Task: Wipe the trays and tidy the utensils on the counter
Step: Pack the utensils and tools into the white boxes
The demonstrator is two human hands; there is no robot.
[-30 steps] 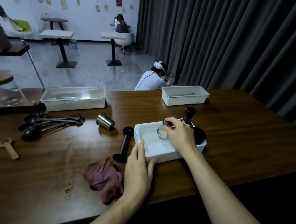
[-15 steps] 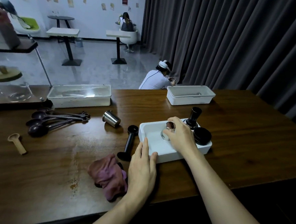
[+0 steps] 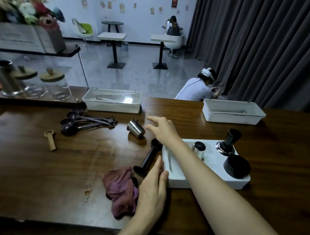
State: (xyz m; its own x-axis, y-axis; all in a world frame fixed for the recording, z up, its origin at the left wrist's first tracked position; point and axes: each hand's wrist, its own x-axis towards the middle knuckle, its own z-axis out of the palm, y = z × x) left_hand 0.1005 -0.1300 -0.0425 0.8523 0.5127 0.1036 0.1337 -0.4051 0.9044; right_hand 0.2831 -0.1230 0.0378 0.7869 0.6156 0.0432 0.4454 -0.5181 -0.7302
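Observation:
A white tray [image 3: 175, 180] lies on the wooden counter [image 3: 38, 173] near the front. It holds a small steel cup with a dark lid [image 3: 199, 149], a black tamper [image 3: 229, 141] and a round black puck [image 3: 237, 166]. My left hand [image 3: 152, 188] rests flat on the counter, fingertips touching the tray's left corner. My right hand [image 3: 161, 129] hovers with spread fingers just right of a steel cup [image 3: 135, 129] lying on its side. A black tamper [image 3: 149, 158] lies left of the tray. A purple cloth [image 3: 120, 188] sits crumpled beside my left hand.
Black measuring spoons [image 3: 83, 123] and a wooden scoop [image 3: 50, 140] lie at the left. A lidded white tray [image 3: 112, 102] and an open white tray [image 3: 232, 111] stand at the back edge. Glass jars [image 3: 52, 85] stand far left. A person [image 3: 197, 87] crouches beyond the counter.
My right hand let go of the small lidded cup in the tray and moved left, out over the counter toward the lying steel cup. The left hand stayed by the tray.

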